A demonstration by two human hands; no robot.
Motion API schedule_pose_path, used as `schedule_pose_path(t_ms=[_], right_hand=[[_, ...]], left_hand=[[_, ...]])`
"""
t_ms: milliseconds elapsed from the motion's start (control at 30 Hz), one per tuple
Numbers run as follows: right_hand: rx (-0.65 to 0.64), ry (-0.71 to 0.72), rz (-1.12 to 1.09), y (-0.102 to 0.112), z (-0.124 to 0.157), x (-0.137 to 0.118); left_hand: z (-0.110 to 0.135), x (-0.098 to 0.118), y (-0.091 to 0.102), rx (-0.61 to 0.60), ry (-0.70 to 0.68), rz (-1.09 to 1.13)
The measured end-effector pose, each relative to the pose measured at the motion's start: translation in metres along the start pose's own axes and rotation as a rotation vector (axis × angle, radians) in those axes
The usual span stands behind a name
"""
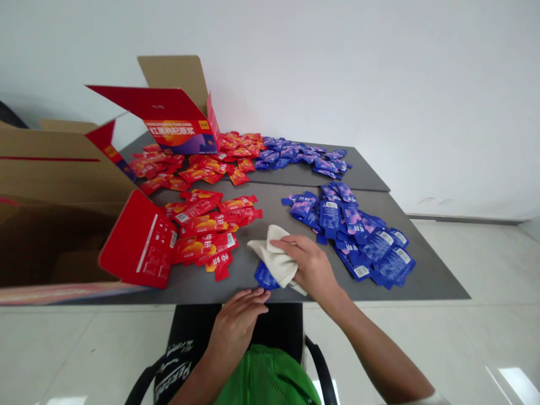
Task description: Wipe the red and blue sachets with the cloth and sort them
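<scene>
A small blue pouch (265, 277) lies at the front edge of the grey table, partly covered by a cream cloth (275, 257). My right hand (312, 267) is closed on the bunched cloth and presses it over the pouch. At the pouch's lower left edge, my left hand (240, 318) holds it with the fingertips, the thumb below them. The cloth and fingers hide much of the pouch.
Red pouches (202, 225) lie left of my hands, with more around a red printed box (181, 132) behind. Blue pouches (358, 230) are piled on the right, others (299, 153) farther back. A large open carton (50, 225) stands at the left.
</scene>
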State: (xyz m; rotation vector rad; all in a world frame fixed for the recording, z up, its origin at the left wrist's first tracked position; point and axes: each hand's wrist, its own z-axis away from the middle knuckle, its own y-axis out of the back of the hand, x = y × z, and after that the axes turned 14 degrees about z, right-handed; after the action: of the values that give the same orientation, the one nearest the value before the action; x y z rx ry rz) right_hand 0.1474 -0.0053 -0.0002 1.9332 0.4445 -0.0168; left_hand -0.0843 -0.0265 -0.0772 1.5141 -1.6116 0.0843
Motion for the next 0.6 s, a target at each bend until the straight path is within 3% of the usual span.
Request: schedule_pose_path(t_ms=[100,200,333,433,533,600], right_hand=[[-0.171,0.118,-0.041,-0.003,0.027,-0.025],[-0.254,0.093,-0.048,-0.016,0.030,-0.021],[-0.192,-0.023,0.042,-0.026,-0.006,0.018],[-0.143,-0.070,0.121,-0.017,-0.028,0.033],[-0.055,-0.036,0.075,-0.004,-0.019,0.018],[-0.066,0.032,0.013,0.000,0.000,-0.002]], left_hand=[[-0.001,0.003,0.001,-0.001,0.042,-0.003],[-0.001,0.002,0.001,-0.002,0.034,-0.001],[0.001,-0.002,0.000,-0.035,0.004,0.011],[0.002,-0.003,-0.001,-0.021,0.005,0.011],[0.001,-0.002,-0.001,-0.004,0.005,0.017],[0.000,0.001,0.000,-0.001,0.015,0.029]])
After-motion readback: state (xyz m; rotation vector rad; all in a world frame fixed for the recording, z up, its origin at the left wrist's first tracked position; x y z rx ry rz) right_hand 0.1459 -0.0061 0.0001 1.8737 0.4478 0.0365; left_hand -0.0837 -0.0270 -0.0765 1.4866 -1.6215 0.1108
